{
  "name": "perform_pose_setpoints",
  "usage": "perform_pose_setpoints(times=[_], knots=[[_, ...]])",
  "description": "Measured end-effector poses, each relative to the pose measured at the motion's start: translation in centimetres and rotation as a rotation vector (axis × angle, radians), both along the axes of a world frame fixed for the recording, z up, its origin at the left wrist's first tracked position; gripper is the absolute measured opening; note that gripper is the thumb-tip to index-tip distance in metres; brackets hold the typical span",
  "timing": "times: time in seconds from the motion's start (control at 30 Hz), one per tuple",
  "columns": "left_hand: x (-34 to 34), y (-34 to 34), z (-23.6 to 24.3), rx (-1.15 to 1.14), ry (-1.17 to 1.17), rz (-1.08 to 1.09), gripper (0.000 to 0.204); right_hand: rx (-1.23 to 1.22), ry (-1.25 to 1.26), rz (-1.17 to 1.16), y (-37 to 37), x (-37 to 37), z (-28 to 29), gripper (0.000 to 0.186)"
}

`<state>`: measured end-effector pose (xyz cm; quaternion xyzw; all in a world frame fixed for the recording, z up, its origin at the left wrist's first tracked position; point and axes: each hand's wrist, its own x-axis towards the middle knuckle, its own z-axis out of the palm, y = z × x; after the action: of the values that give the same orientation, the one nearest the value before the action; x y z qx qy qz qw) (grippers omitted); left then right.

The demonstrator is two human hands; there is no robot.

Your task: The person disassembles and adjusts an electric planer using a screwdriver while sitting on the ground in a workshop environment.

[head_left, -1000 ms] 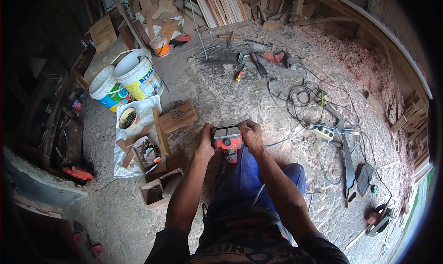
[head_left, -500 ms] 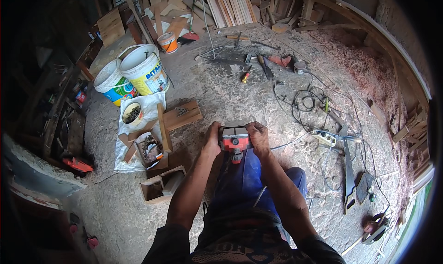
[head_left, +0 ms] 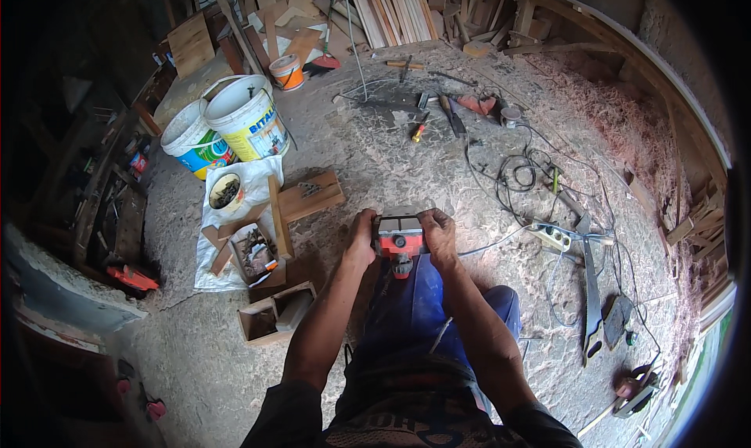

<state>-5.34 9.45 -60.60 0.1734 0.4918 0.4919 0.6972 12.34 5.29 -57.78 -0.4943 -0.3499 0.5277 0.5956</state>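
Between my hands is a red-and-grey handheld power tool (head_left: 400, 244) with a flat, broad grey end and a round red-and-black knob toward me. Its exact kind I cannot make out. My left hand (head_left: 361, 238) is closed on the tool's left side, my right hand (head_left: 440, 235) on its right side. The tool is above my blue trousers (head_left: 411, 299), at knee height. To the left, a wooden board (head_left: 309, 197) bears a small pile of metal pieces. Beside it, an open box (head_left: 256, 252) of small hardware rests on a white sack (head_left: 205, 269).
Two large buckets (head_left: 246, 119) stand at the far left, near a small orange bucket (head_left: 287, 72). A wooden box (head_left: 262, 323) sits left of my legs. On the right lie a handsaw (head_left: 591, 307), a power strip (head_left: 551, 235) and tangled cords (head_left: 516, 174). Curled shavings (head_left: 610, 119) cover the floor farther right.
The view has shifted very slightly. Both hands keep the same hold on the power tool.
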Motion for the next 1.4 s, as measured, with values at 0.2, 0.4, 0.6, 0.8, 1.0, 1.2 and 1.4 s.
perform_pose_setpoints(times=[0.2,0.4,0.6,0.8,1.0,1.2,1.4], knots=[[-0.3,-0.7,1.6,-0.052,-0.017,-0.102,0.027,0.017,-0.005,-0.015,0.0,-0.2,-0.1,0.014],[-0.6,-3.1,4.7,-0.099,0.041,-0.312,0.046,0.008,0.012,-0.019,-0.6,0.5,-0.6,0.015],[-0.8,-4.2,3.1,0.036,-0.071,-0.264,0.037,-0.138,-0.082,-0.006,-1.4,2.9,-3.6,0.063],[2.2,-3.3,3.6,0.133,-0.062,-0.353,0.04,-0.118,0.543,0.004,-2.1,3.7,-2.5,0.063],[6.5,0.6,2.9,-0.065,0.205,-0.541,0.06,0.017,0.662,-0.054,-1.3,8.0,-5.6,0.061],[11.5,3.9,-2.5,-0.041,0.126,-0.602,0.066,-0.118,0.229,-0.046,-1.1,14.3,-11.0,0.069],[15.5,8.9,-4.2,0.15,0.351,-0.673,0.066,-0.396,-0.989,-0.252,-15.2,28.3,-13.7,0.027]])
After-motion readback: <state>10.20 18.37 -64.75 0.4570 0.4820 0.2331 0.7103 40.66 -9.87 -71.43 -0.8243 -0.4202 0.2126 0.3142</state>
